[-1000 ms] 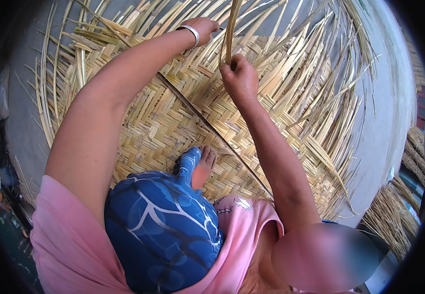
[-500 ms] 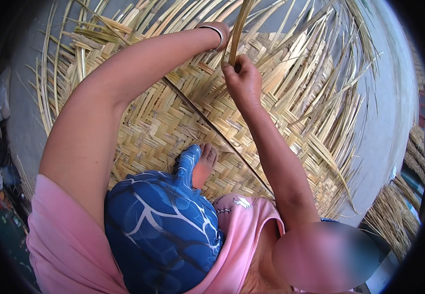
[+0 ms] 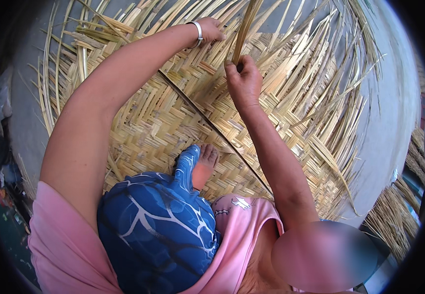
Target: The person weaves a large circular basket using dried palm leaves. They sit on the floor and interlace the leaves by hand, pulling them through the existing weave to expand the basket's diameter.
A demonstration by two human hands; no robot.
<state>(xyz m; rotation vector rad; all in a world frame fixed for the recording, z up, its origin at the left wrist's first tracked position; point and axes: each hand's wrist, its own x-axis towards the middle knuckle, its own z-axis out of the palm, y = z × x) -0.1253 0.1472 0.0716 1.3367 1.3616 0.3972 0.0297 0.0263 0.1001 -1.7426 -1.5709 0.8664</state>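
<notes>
A half-woven mat (image 3: 173,115) of split pale strips lies beneath me, its loose ends fanning out along the far and right sides. Over its upper middle, my right hand (image 3: 244,81) is closed in a fist round some long brown-yellow strips (image 3: 245,30), which stand up from the weave toward the top edge. My left hand (image 3: 209,30), with a silver bangle at the wrist, reaches to the loose strips just left of these. Its fingers look apart, and no strip is plainly gripped in them. A dark thin rod or strip (image 3: 207,120) crosses the weave diagonally.
My bare foot (image 3: 206,164) presses on the mat below the rod. Grey floor (image 3: 394,98) surrounds the weave. Bundles of dry stalks (image 3: 391,218) lie at the right edge, and dark clutter (image 3: 9,196) sits at the far left.
My left hand has moved left, away from the upright strips and my right hand. The right hand stays nearly in place, still gripping the strips, whose tops lean slightly more to the right.
</notes>
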